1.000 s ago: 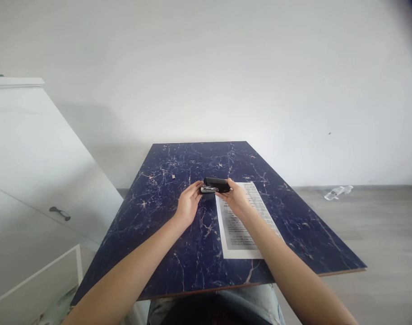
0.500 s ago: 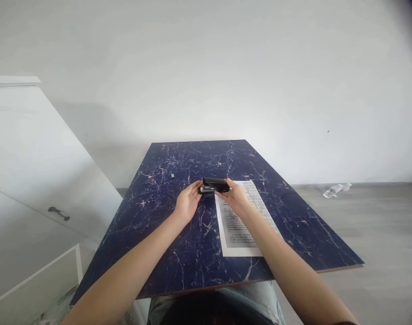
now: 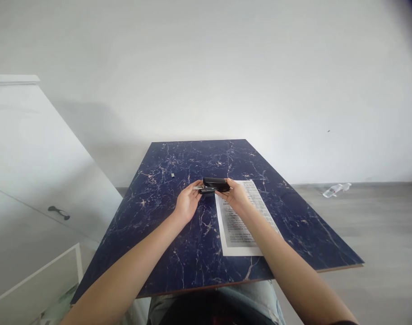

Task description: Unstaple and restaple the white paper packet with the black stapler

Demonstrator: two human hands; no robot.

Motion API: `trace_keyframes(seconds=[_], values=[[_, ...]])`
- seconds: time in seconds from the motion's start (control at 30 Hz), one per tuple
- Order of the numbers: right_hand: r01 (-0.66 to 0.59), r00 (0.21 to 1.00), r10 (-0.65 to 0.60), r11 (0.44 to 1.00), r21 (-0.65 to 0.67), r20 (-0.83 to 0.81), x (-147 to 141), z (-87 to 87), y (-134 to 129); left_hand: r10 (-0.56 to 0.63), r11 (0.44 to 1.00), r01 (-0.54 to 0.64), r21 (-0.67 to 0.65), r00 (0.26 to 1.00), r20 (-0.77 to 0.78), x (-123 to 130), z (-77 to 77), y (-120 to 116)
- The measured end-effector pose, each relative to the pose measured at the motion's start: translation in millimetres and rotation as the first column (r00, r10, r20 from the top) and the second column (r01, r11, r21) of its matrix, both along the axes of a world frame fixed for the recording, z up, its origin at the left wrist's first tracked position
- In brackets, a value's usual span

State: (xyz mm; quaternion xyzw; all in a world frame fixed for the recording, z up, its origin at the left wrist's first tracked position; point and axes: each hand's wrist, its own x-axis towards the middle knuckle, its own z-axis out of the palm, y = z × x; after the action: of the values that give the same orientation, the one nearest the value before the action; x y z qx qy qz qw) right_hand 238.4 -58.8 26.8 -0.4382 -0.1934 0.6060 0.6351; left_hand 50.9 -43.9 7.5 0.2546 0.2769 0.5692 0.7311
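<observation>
A black stapler [image 3: 216,183] is held sideways above the table, between my two hands. My right hand [image 3: 235,195] is closed around its right end, thumb on top and fingers underneath. At its left end, a thin silver metal part [image 3: 198,188] sticks out of the stapler, and the fingers of my left hand [image 3: 187,203] close on that part. Partly beneath my right hand and forearm lies a sheet of printed paper [image 3: 238,230]. A small pale piece [image 3: 173,175], too small to name, rests on the table to the left of the stapler.
The blue marble-patterned table [image 3: 178,257] reaches back to a white wall [image 3: 206,67]. On the left stands a white cabinet [image 3: 33,149] with a dark handle [image 3: 59,212]. A clear plastic item [image 3: 336,190] lies on the floor at right.
The silver metal part has slid out of the stapler to the left, at my left fingers. Both hands have stayed almost in place.
</observation>
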Motion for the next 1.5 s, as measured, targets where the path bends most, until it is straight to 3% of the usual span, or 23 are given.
trace_keyframes(seconds=[0.23, 0.4, 0.6, 0.7, 0.83, 0.93, 1.1, 1.17, 1.27, 1.37, 1.5], values=[[0.012, 1.000, -0.012, 0.999, 0.035, 0.001, 3, -2.1, 2, 0.035, 0.998, -0.032, 0.055, 0.997, -0.062, -1, 1.9, -2], [0.009, 0.992, -0.025, 0.991, 0.134, 0.123, 4, 1.0, -1, 0.074, 0.991, -0.049, 0.121, 0.975, -0.210, -3, -1.0, -3], [0.055, 0.994, -0.063, 0.994, 0.091, 0.090, 4, 1.2, -1, 0.159, 0.981, -0.109, 0.162, 0.930, -0.332, -7, 0.5, 0], [0.077, 0.994, -0.084, 0.992, 0.099, 0.071, 5, 2.4, -1, 0.177, 0.977, -0.129, 0.169, 0.935, -0.308, -7, 4.1, 1], [0.031, 0.973, -0.087, 0.968, 0.250, 0.215, 3, 11.0, -10, 0.077, 0.996, -0.072, 0.053, 0.992, -0.096, -6, 4.0, 5], [-0.007, 0.876, -0.171, 0.931, 0.365, 0.451, -1, 20.1, -21, -0.017, 0.994, 0.026, -0.103, 0.996, 0.086, -5, 2.5, 11], [-0.255, 0.581, -0.273, 0.833, 0.490, 0.766, -5, 27.3, -41, -0.004, 0.987, 0.036, -0.156, 0.980, 0.198, -7, 4.7, 17], [-0.417, 0.446, -0.344, 0.736, 0.532, 0.826, -6, 25.7, -48, -0.022, 0.987, 0.052, -0.152, 0.982, 0.188, -9, 6.1, 17], [-0.665, 0.280, -0.454, 0.544, 0.512, 0.846, -6, 20.8, -56, -0.080, 0.989, 0.103, -0.109, 0.976, 0.202, -12, 6.5, 16], [-0.785, 0.195, -0.513, 0.429, 0.447, 0.836, -7, 16.8, -60, -0.085, 0.989, 0.109, -0.101, 0.973, 0.216, -14, 4.9, 15], [-0.761, 0.204, -0.536, 0.440, 0.477, 0.819, -6, 17.5, -58, -0.061, 0.989, 0.086, -0.124, 0.980, 0.189, -12, 2.9, 16]])
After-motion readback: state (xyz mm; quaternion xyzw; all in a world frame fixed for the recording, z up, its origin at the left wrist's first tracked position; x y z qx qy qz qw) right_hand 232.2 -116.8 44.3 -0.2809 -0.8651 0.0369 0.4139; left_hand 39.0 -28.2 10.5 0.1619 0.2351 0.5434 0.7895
